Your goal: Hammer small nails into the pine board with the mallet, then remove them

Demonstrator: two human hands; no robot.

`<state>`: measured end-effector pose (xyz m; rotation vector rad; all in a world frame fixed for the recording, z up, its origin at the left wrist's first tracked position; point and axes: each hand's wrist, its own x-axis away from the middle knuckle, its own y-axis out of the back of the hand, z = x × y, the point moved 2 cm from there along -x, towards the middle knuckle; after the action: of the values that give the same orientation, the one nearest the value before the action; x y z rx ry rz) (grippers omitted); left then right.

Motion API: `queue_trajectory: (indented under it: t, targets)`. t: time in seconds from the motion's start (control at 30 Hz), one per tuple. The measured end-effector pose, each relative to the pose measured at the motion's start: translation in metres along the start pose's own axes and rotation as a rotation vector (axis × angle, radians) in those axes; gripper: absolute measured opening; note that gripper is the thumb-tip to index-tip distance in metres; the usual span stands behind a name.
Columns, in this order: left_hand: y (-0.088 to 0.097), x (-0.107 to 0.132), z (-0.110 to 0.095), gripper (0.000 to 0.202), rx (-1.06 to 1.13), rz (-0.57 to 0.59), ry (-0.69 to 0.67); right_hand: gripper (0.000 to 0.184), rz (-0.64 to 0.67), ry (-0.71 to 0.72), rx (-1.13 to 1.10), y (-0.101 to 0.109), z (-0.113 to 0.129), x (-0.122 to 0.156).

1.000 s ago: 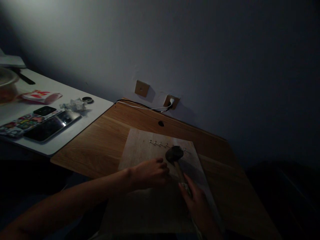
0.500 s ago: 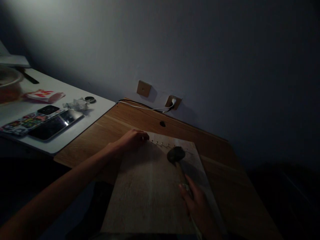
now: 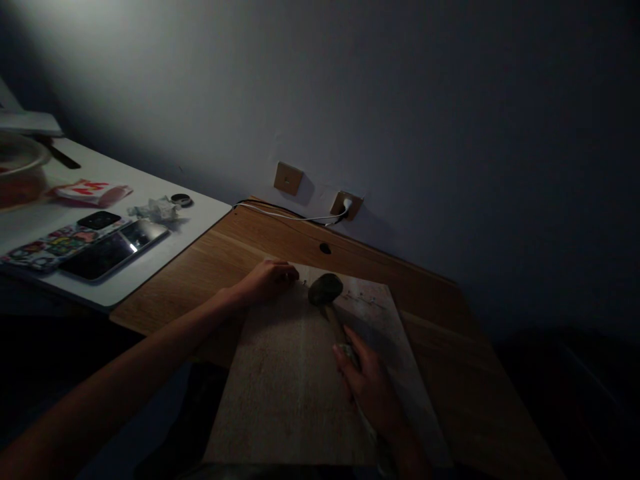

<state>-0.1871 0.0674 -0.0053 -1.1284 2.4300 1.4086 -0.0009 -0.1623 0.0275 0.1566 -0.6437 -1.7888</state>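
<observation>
Over the board (image 3: 275, 393), mallet (image 3: 326, 289) in right hand (image 3: 373, 381), left hand (image 3: 270, 280) beside nails (image 3: 305, 283)

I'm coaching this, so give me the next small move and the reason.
Probably ease the mallet slightly left, toward the left hand. The right hand grips it, its head in front of the row of small nails on the board; the left fingers are at the row's left end. Whether they pinch a nail is too dark to tell.
</observation>
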Motion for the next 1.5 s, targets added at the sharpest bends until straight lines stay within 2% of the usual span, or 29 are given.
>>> queue_trajectory:
  t: [0.13,0.23,0.57,0.77,0.87,0.93,1.07,1.17,1.23,1.33,1.4,1.5]
  targets:
    - [-0.001,0.0,0.003,0.038,0.084,0.01,0.107,0.064,0.038,0.077,0.041,-0.012,0.028,-0.018]
    - [-0.003,0.0,0.007,0.048,0.123,0.01,0.138,0.062,0.052,0.11,0.057,-0.02,0.037,-0.028]
    - [-0.006,0.001,0.015,0.057,0.164,0.009,0.175,0.06,0.1,0.099,0.116,-0.025,0.038,-0.032]
    - [-0.003,0.0,0.011,0.049,0.14,0.013,0.164,0.055,0.094,0.111,0.106,-0.024,0.04,-0.031]
    - [0.0,0.0,0.007,0.045,0.161,0.033,0.152,0.056,0.095,0.094,0.043,-0.023,0.032,-0.026]
    - [0.0,0.0,0.005,0.043,0.179,0.044,0.15,0.06,0.084,0.051,-0.083,-0.02,0.021,-0.016]
    - [0.0,0.0,0.005,0.04,0.165,0.044,0.156,0.07,0.015,-0.139,-0.388,-0.008,-0.015,0.017]
    - [0.001,-0.002,0.003,0.04,0.146,0.048,0.143,0.07,-0.103,-0.3,-0.504,0.006,-0.04,0.041]
    - [0.001,-0.003,0.002,0.041,0.132,0.053,0.139,0.067,-0.122,-0.365,-0.548,0.014,-0.051,0.052]
    - [0.001,-0.004,0.003,0.041,0.103,0.069,0.151,0.067,-0.158,-0.415,-0.565,0.021,-0.06,0.059]
    - [0.001,-0.004,0.004,0.042,0.091,0.074,0.158,0.075,-0.193,-0.421,-0.5,0.022,-0.063,0.059]
    - [0.001,-0.004,0.005,0.043,0.077,0.079,0.162,0.09,-0.258,-0.283,-0.285,0.02,-0.063,0.055]
